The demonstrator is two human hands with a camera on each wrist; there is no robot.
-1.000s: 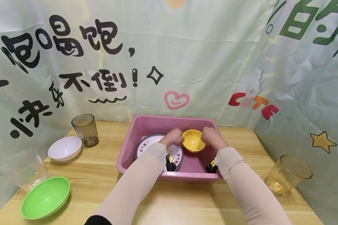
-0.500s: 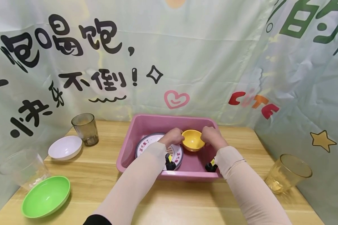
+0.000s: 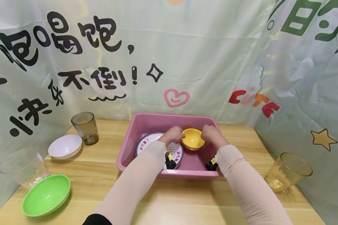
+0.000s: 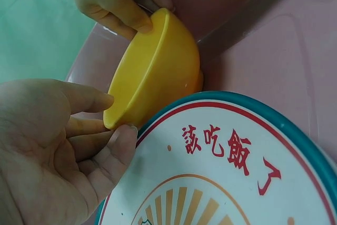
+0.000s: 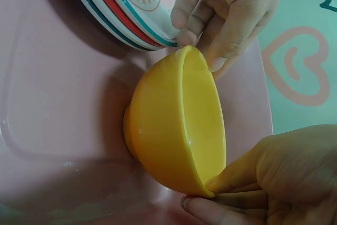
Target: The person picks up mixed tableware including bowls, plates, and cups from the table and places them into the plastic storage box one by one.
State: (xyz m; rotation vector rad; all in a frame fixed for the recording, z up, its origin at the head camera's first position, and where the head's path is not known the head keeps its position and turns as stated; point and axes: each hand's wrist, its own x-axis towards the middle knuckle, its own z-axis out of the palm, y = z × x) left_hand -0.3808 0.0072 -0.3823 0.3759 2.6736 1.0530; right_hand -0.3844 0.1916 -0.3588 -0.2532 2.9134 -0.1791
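Both hands pinch the rim of a yellow bowl (image 3: 193, 139) from opposite sides inside a pink basin (image 3: 174, 175). My left hand (image 3: 172, 136) has its thumb and fingers on the bowl's left edge, as the left wrist view shows. On the opposite edge, my right hand (image 5: 295, 177) grips the rim between thumb and fingers. The bowl stands upright close over the basin floor. To its left lies a stack of plates (image 4: 210, 151) with red characters and a teal edge, partly covered by the left forearm in the head view.
On the table's left stand a grey tumbler (image 3: 85, 128), a white bowl (image 3: 64, 147), a clear glass (image 3: 25, 167) and a green bowl (image 3: 46, 196). An amber glass (image 3: 288, 172) is at the right. A printed curtain (image 3: 208, 62) hangs behind.
The hands and the yellow bowl hold nearly the same place in the basin. The whole head view has shifted up slightly.
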